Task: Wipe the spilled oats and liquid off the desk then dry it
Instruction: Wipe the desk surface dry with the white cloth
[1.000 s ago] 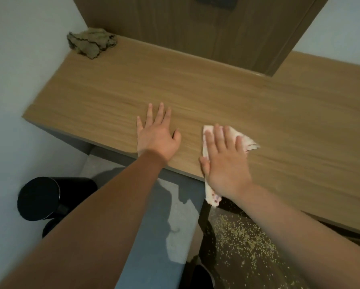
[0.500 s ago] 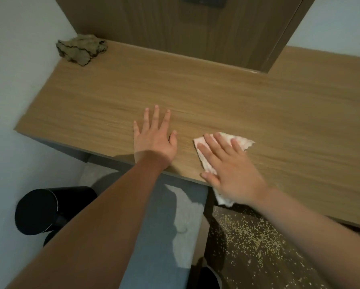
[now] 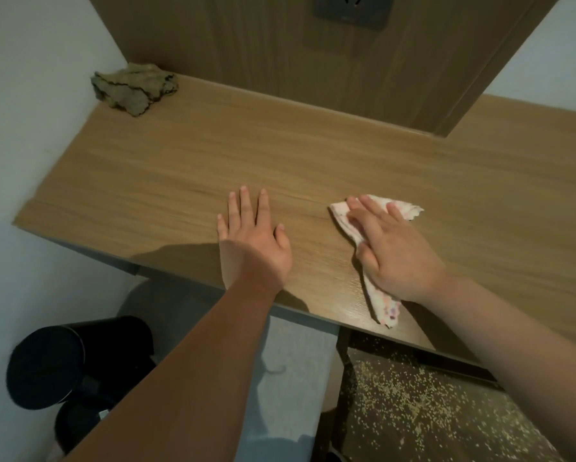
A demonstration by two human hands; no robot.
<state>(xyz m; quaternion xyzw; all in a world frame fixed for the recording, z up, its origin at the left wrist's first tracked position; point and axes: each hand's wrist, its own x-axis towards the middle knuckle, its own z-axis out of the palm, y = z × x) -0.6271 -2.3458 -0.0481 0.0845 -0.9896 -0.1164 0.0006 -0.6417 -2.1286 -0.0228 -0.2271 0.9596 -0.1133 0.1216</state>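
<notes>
One cloth (image 3: 381, 303) under right hand (image 3: 393, 253)

Bare desk (image 3: 346, 161) wood lies open from 10 to 3 o'clock of the two hands, a broad lane. At 11 o'clock a crumpled olive rag (image 3: 133, 88) fills the far corner beside the white wall (image 3: 29, 111), which bounds the desk's 9 o'clock end. An upright wood panel (image 3: 280, 55) closes the 12 o'clock edge. The left hand (image 3: 253, 241) lies flat near the front edge; a strip of bare wood separates it from the right hand (image 3: 396, 255), flat on a white cloth (image 3: 403, 208) at its 3 o'clock
</notes>
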